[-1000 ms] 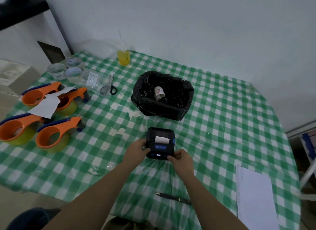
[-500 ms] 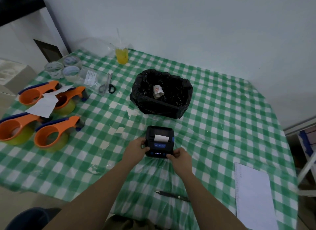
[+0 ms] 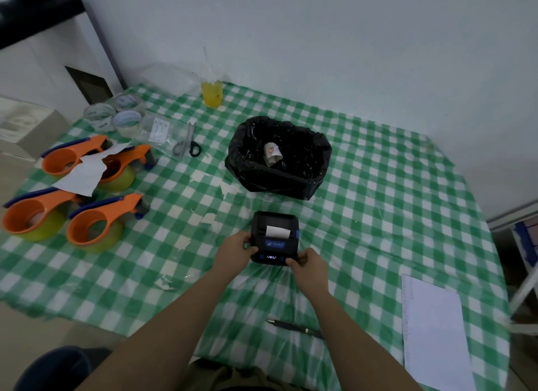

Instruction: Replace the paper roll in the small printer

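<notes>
The small black printer [image 3: 274,233] rests on the green checked tablecloth [image 3: 378,216], lid down, with a short white paper strip [image 3: 277,231] sticking out of its slot and a lit display on its front. My left hand [image 3: 235,251] grips its left side. My right hand [image 3: 308,267] holds its front right corner with thumb and fingers. Behind the printer stands a bin lined with a black bag [image 3: 279,160]; a used paper roll [image 3: 272,154] lies inside it.
Several orange tape dispensers [image 3: 93,224] and a paper scrap lie at the left, with tape rolls [image 3: 128,120], scissors [image 3: 187,143] and a yellow drink [image 3: 212,92] behind. A pen [image 3: 294,328] lies near the front edge, a white sheet [image 3: 433,332] at the right.
Both hands stay on the printer in the same grip. The view has shifted slightly; nothing on the table has moved.
</notes>
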The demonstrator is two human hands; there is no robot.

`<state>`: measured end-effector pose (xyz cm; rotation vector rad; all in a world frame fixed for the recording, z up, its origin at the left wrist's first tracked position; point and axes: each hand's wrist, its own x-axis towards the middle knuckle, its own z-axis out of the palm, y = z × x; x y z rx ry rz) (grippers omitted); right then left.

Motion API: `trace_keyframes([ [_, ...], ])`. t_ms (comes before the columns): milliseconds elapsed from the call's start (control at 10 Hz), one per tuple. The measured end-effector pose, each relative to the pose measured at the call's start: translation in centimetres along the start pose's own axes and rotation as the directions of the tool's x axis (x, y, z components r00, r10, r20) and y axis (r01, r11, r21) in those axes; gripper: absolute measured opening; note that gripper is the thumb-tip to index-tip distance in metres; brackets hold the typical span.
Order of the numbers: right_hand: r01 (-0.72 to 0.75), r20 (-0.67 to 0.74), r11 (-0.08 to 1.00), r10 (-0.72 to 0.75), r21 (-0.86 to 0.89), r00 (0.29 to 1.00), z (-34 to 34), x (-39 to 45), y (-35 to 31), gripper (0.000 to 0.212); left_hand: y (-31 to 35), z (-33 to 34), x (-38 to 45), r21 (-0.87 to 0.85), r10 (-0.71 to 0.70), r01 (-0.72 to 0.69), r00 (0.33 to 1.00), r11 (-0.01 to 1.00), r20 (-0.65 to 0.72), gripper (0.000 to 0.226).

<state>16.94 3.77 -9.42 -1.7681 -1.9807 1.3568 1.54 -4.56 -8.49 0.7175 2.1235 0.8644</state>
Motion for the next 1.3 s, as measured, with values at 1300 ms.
trace_keyframes([
  [1300, 0.037, -0.055, 0.995, -0.031, 0.097, 0.998, -2.6, -0.2, -0.7, 0.021, 0.3, -1.7, -0.1, -0.035, -0.018, 0.014, 0.993, 0.999, -0.118, 0.029],
])
